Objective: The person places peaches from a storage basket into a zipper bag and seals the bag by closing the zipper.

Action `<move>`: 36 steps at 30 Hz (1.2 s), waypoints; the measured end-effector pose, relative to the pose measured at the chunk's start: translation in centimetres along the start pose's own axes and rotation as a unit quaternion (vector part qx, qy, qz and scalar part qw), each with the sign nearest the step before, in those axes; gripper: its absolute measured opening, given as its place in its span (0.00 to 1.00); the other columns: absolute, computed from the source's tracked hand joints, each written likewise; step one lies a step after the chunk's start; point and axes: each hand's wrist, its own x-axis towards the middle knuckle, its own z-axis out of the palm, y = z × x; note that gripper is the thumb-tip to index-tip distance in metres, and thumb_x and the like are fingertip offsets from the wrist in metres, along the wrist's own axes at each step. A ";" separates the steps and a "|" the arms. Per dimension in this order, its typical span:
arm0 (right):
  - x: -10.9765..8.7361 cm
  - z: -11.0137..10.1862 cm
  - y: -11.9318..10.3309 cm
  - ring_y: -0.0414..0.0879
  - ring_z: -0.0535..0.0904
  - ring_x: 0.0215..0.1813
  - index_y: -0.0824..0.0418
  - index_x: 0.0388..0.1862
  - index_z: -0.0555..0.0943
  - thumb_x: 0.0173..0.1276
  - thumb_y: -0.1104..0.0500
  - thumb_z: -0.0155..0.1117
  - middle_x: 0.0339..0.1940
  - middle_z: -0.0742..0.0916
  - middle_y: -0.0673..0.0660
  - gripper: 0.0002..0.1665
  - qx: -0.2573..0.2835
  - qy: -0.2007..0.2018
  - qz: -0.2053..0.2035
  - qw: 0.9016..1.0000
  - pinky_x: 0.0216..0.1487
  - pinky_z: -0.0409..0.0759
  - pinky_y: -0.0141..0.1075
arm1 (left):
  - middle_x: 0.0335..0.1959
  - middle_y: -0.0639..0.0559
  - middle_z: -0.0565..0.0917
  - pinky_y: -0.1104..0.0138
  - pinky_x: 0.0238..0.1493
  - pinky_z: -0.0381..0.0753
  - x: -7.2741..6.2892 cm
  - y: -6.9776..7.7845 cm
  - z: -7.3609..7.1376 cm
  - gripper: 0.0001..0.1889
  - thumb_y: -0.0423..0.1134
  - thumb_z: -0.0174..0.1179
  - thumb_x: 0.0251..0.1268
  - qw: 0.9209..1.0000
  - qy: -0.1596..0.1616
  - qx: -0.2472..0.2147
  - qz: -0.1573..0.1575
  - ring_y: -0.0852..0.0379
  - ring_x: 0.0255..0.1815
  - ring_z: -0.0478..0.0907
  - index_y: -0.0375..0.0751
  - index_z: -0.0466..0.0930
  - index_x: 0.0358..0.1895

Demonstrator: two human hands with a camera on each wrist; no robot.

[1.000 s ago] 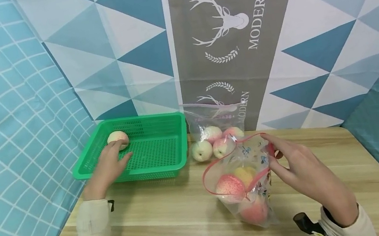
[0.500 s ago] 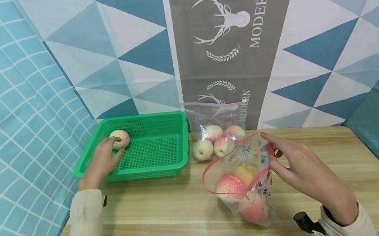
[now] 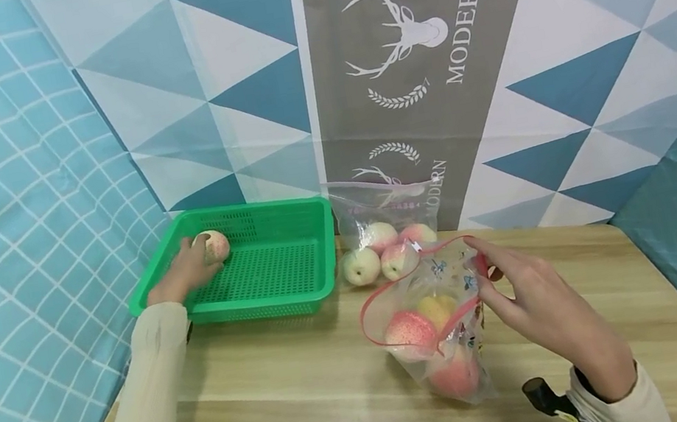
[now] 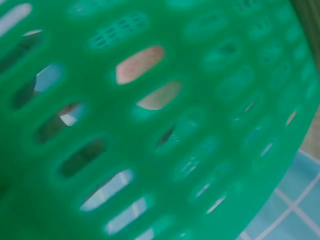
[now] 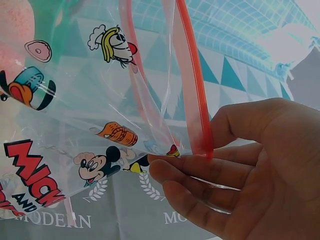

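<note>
My left hand (image 3: 186, 272) reaches into the green plastic basket (image 3: 260, 306) and curls its fingers over a pale pink peach (image 3: 219, 246) by the back left corner. The left wrist view is filled by the slotted basket wall (image 4: 110, 100), so the grasp is hidden there. On the other side, my right hand (image 3: 545, 303) pinches the red-edged mouth of a clear zip bag (image 3: 449, 271) and keeps it spread. Inside lie a speckled pink peach (image 3: 410, 333), a yellow fruit (image 3: 439, 310) and a redder peach (image 3: 455, 374). Cartoon prints cover the bag film (image 5: 110, 90).
Behind the held bag, a second clear zip bag (image 3: 350, 201) stands against the wall, with several pale peaches (image 3: 361, 267) in it. Patterned cloth walls (image 3: 254, 106) close off the back and sides of the wooden table (image 3: 276, 400).
My left hand has shifted to the peach's left side and closed its fingers over it. The right hand and its bag have stayed almost still.
</note>
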 end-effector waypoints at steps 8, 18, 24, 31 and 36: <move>-0.1 -0.5 0.1 0.47 0.82 0.40 0.65 0.70 0.71 0.65 0.67 0.65 0.37 0.84 0.52 0.34 0.002 -0.009 0.014 1.000 0.27 0.77 0.31 | 0.74 0.19 0.31 0.27 0.60 0.57 1.4 -0.8 0.8 0.44 0.38 0.56 0.73 1.000 -0.021 -0.007 -0.004 0.11 0.67 0.45 0.29 0.35 0.78; 0.0 -0.7 0.5 0.46 0.81 0.39 0.66 0.71 0.70 0.67 0.64 0.63 0.36 0.84 0.52 0.33 -0.005 -0.017 0.021 1.000 0.28 0.78 0.32 | 0.72 0.17 0.42 0.28 0.56 0.62 1.6 -0.9 1.9 0.44 0.37 0.56 0.73 0.999 0.032 0.041 0.008 0.12 0.65 0.49 0.27 0.35 0.78; -0.2 -0.6 0.5 0.45 0.80 0.39 0.66 0.71 0.70 0.66 0.65 0.63 0.36 0.84 0.52 0.34 0.000 -0.019 0.022 1.000 0.29 0.77 0.31 | 0.60 0.16 0.55 0.34 0.47 0.70 1.6 -0.7 2.3 0.34 0.37 0.57 0.72 0.989 0.113 0.093 0.017 0.20 0.56 0.58 0.16 0.55 0.70; 0.1 -0.8 0.4 0.43 0.81 0.37 0.67 0.69 0.71 0.64 0.68 0.64 0.36 0.85 0.51 0.33 0.003 -0.001 -0.011 1.000 0.27 0.76 0.31 | 0.57 0.16 0.65 0.34 0.45 0.73 1.5 -0.2 2.3 0.36 0.36 0.61 0.68 0.986 0.134 0.097 0.004 0.20 0.54 0.66 0.18 0.53 0.69; 0.0 -0.7 0.5 0.43 0.81 0.36 0.67 0.70 0.70 0.64 0.68 0.63 0.36 0.85 0.52 0.33 0.005 -0.012 -0.006 1.000 0.26 0.74 0.31 | 0.58 0.13 0.59 0.32 0.46 0.70 1.4 0.0 2.4 0.40 0.42 0.66 0.64 0.984 0.122 0.132 0.003 0.18 0.55 0.62 0.16 0.56 0.67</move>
